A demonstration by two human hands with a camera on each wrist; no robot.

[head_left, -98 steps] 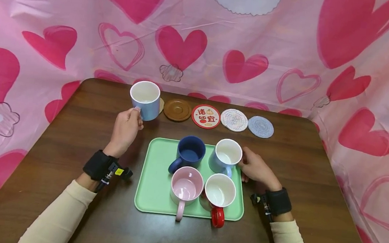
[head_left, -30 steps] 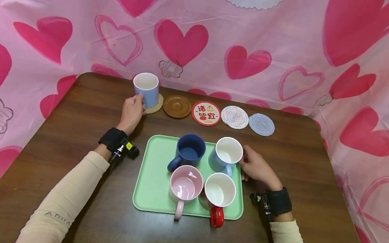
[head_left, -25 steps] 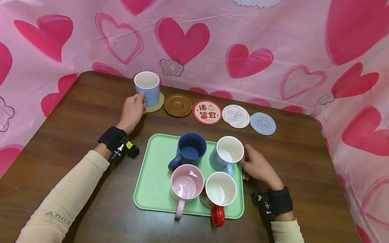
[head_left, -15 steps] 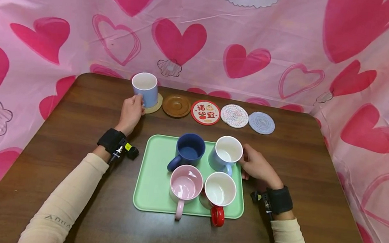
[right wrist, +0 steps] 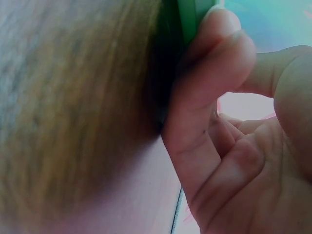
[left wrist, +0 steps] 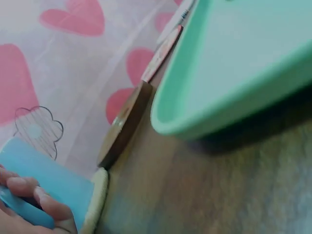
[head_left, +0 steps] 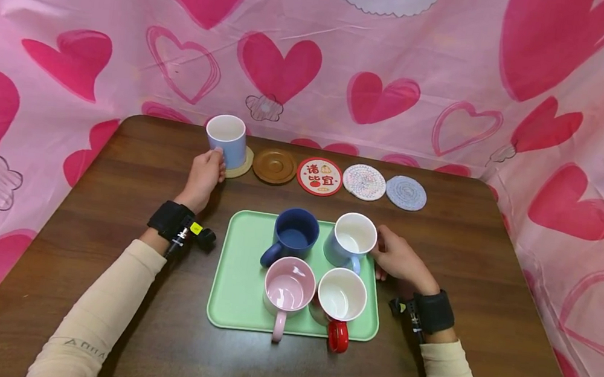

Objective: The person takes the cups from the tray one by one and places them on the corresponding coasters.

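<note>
Head view: left hand gripped a light blue mug at its near side, fingers curled round the wall; the mug stood upright on a pale coaster at the far left of the brown table. Left wrist view showed fingertips pressed on the blue wall, coaster edge just below. Right hand lay at the right rim of the green tray, curled fingers against the side of a second pale blue mug standing on the tray; whether they truly clasped it could not be told. Right wrist view: thumb on the tray edge. Also on the tray: navy mug, pink mug, white mug with red handle. Four bare coasters ran rightward beside the first: brown, red, speckled white, grey-blue.
</note>
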